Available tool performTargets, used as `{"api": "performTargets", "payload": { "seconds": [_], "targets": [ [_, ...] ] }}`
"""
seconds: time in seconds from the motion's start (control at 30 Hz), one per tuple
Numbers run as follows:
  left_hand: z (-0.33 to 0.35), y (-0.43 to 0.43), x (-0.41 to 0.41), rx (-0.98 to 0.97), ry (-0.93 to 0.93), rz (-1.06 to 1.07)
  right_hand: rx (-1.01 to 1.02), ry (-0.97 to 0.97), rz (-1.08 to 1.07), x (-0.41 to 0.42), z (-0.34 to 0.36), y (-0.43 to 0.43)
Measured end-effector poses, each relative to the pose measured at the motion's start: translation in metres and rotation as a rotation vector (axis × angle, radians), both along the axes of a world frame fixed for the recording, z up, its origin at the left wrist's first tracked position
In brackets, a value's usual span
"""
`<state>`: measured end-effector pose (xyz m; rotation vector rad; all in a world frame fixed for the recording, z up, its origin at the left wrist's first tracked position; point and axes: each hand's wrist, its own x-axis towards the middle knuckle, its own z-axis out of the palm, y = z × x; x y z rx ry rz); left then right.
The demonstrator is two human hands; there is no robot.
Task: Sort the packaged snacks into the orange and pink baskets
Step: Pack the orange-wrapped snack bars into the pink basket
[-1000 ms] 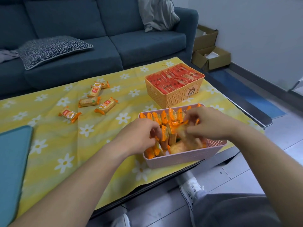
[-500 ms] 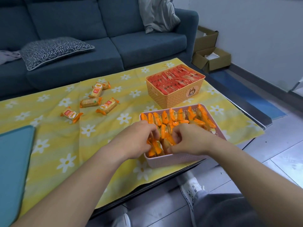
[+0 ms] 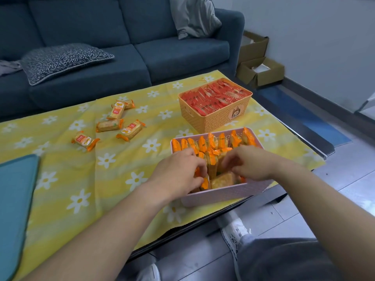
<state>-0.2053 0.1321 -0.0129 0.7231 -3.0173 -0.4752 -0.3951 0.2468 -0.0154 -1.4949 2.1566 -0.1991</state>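
Note:
The pink basket (image 3: 223, 195) sits at the table's near right edge, packed with upright orange-wrapped snack packs (image 3: 223, 138). Both of my hands are inside its front half. My left hand (image 3: 178, 173) curls its fingers round an orange pack at the basket's near left corner. My right hand (image 3: 251, 163) has its fingertips curled down, pinching the top of a pack in the middle row. One pack (image 3: 222, 180) lies flat between my hands. Behind it stands the orange basket (image 3: 219, 120), full of red-wrapped packs. Several loose orange packs (image 3: 129, 130) lie on the cloth at the left.
A yellow daisy-print cloth (image 3: 113, 179) covers the low table. A teal pad (image 3: 14, 199) lies at the near left. A blue sofa (image 3: 113, 63) stands behind, and cardboard boxes (image 3: 261, 72) sit on the floor at the right. My knees and shoes are below the table edge.
My right hand came from the basket's far right side to its front middle, leaving the back row of packs uncovered. My left hand stayed at the near left corner.

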Motion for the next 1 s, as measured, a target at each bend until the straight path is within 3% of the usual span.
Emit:
{"api": "performTargets", "payload": {
  "seconds": [0.43,0.7,1.0],
  "targets": [
    [-0.001,-0.002,-0.002,0.056,-0.015,0.008,0.391,0.126,0.08,0.005,-0.016,-0.015],
    [-0.001,-0.004,-0.002,0.069,-0.017,0.005,0.256,0.165,0.081,0.004,0.006,-0.007],
    [-0.003,-0.006,-0.004,0.087,-0.023,0.016,0.083,0.276,-0.141,0.01,0.016,-0.016]
  ]
}}
